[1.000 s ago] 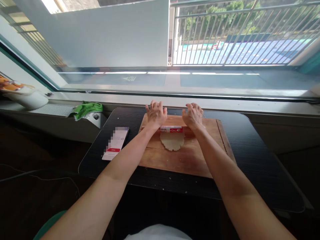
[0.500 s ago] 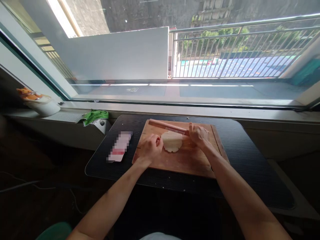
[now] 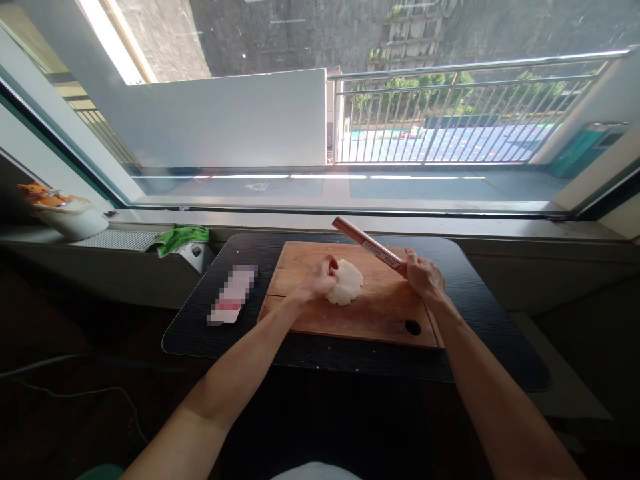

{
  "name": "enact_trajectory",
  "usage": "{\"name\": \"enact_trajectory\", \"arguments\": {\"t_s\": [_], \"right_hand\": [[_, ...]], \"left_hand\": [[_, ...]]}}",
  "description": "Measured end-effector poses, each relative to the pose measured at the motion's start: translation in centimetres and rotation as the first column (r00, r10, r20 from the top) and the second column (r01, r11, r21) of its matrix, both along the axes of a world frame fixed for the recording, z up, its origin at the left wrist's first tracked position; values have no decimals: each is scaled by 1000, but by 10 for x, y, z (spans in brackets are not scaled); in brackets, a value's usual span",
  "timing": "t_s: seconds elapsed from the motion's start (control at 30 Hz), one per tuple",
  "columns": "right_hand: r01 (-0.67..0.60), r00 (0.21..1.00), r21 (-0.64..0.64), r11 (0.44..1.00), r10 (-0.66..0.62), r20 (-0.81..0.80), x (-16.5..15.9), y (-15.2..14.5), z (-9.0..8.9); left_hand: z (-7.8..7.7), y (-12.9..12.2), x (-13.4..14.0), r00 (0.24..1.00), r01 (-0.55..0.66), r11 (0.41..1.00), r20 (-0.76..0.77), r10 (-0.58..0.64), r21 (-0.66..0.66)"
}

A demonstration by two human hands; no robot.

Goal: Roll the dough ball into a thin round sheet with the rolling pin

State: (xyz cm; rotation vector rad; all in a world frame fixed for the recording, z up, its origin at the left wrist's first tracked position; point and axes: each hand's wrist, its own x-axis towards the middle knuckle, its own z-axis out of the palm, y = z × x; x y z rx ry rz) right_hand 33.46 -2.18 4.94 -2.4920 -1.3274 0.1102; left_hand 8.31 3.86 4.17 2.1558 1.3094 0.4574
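A flat, pale round of dough (image 3: 347,283) with a ragged edge lies near the middle of a wooden cutting board (image 3: 365,327). My left hand (image 3: 321,277) is closed at the dough's left edge, thumb and fingers pinching it. My right hand (image 3: 425,275) is wrapped round the near end of a wooden rolling pin (image 3: 367,243) with a printed label. The pin slants up to the left, its far end raised beyond the board's back edge. A dark oval hole (image 3: 413,327) shows in the board's near right corner.
The board lies on a black table (image 3: 480,320) below a window. A blurred pinkish packet (image 3: 234,295) lies left of the board. On the sill are a green cloth (image 3: 183,239) and a white pot (image 3: 73,217).
My right hand has lifted the rolling pin off the board and moved right. My left hand has moved to the dough's edge and pinches it. The camera view has shifted slightly.
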Motion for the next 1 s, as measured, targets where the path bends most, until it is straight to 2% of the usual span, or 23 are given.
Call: {"name": "enact_trajectory", "arguments": {"t_s": [0.1, 0.17, 0.2, 0.27, 0.33, 0.37, 0.43, 0.5, 0.6, 0.67, 0.73, 0.8, 0.87, 1.0], "right_hand": [[50, 990, -54, 997, -56, -126, 0, 0, 4], [32, 990, -79, 996, -43, -137, -1, 0, 7], [23, 992, -97, 995, -35, -124, -3, 0, 8], [-10, 998, -127, 992, 2, -64, -8, 1, 9], [-87, 995, -128, 988, 92, 31, -18, 4, 8], [-145, 984, -119, 982, 155, 82, -24, 7, 8], [-262, 947, -107, 959, 277, 162, -38, 13, 9], [-325, 920, -135, 936, 346, 185, -50, 20, 11], [-319, 924, -206, 925, 352, 152, -61, 26, 13], [-314, 923, -165, 935, 342, 176, -64, 26, 10], [-381, 896, -71, 922, 387, 218, -65, 25, 3], [-475, 857, -14, 880, 465, 223, -65, 30, -4], [-509, 846, -19, 861, 504, 175, -64, 44, -8], [-424, 900, -72, 903, 429, 82, -63, 78, -5]], "left_hand": [[-1, 11, -7, 976, 139, 989, 176, -129, -43], [5, 27, -17, 972, 145, 988, 191, -134, -45], [10, 37, -23, 979, 84, 996, 188, -80, -17], [24, 56, -34, 965, -143, 985, 235, 117, 98], [39, 67, -39, 903, -364, 901, 325, 280, 236], [46, 69, -38, 886, -411, 863, 351, 302, 294], [52, 61, -30, 920, -351, 855, 311, 239, 382], [47, 43, -15, 974, -210, 891, 168, 154, 403], [24, 9, 3, 990, -56, 947, -109, 94, 317], [7, -8, 7, 966, -14, 957, -244, 88, 289], [-4, -14, 7, 944, 9, 958, -318, 86, 287], [-7, -8, 7, 930, 6, 965, -355, 91, 264], [-5, 10, 11, 922, -20, 969, -370, 113, 248], [5, 50, 20, 921, -87, 961, -347, 178, 262]]}}
